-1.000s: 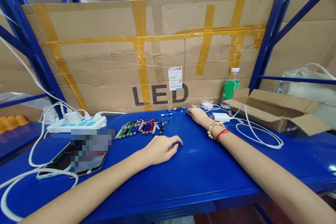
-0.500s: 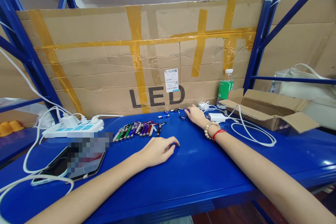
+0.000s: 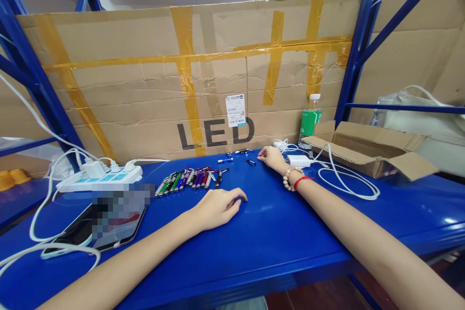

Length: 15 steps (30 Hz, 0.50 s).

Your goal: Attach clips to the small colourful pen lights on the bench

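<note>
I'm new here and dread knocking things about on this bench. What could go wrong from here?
The tubes lie close beyond the left hand; a forward sweep might set some rolling. The clip lies loose by the right hand and could get nudged away. The beads sit near the adapter; a sideways swing might shift it.

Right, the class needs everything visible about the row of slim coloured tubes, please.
The row of slim tubes looks shiny and metallic: silver, green, blue, purple, red, black, with small attachments at the far ends. They lie side by side on the blue table, just beyond the left hand, which holds none.
</note>
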Available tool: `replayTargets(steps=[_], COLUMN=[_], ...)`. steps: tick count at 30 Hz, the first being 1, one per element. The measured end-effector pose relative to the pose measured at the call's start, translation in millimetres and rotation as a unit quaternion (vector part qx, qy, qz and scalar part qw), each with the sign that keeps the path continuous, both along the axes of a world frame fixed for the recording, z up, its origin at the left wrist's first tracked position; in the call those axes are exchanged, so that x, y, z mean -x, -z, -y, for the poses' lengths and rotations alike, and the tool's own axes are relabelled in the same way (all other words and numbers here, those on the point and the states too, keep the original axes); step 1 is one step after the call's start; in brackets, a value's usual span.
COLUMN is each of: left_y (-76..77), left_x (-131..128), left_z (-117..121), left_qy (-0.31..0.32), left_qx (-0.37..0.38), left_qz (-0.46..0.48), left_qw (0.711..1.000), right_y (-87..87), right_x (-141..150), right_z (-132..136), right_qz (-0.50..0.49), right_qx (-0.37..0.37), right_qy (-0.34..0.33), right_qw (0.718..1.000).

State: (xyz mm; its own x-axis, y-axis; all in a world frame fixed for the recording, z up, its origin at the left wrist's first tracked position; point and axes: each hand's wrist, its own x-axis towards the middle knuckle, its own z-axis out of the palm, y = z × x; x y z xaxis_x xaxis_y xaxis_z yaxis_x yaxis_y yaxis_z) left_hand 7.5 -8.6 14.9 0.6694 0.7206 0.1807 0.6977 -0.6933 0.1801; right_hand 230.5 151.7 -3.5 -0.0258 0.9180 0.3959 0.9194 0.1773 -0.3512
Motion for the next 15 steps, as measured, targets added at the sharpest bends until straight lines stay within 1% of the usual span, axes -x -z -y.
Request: replayTargets(steps=[5, 8, 10, 15], left_y=[0.5, 1.4, 2.4, 4.3], left_x=[0, 0, 0, 1], left_z=[-1, -1, -2, -3], left_qy=[0.001, 0.002, 0.002, 0.006], left_qx=[-0.005, -0.008, -0.01, -0.011], left_qz=[-0.002, -0.002, 0.0, 0.01], left_qw=[1.0, 1.0, 1.0, 1.0], right_y=[-0.7, -3.4, -6.4, -17.9], right_x=[3, 10, 14, 20], right_z=[1, 3, 5, 14], right_qz=[-0.038, -0.037, -0.022, 0.03], right_qx=[0.006, 0.029, 0.047, 0.083], right_qy=[-0.051, -0.078, -0.079, -0.051], right_qw=[0.998, 0.996, 0.995, 0.995])
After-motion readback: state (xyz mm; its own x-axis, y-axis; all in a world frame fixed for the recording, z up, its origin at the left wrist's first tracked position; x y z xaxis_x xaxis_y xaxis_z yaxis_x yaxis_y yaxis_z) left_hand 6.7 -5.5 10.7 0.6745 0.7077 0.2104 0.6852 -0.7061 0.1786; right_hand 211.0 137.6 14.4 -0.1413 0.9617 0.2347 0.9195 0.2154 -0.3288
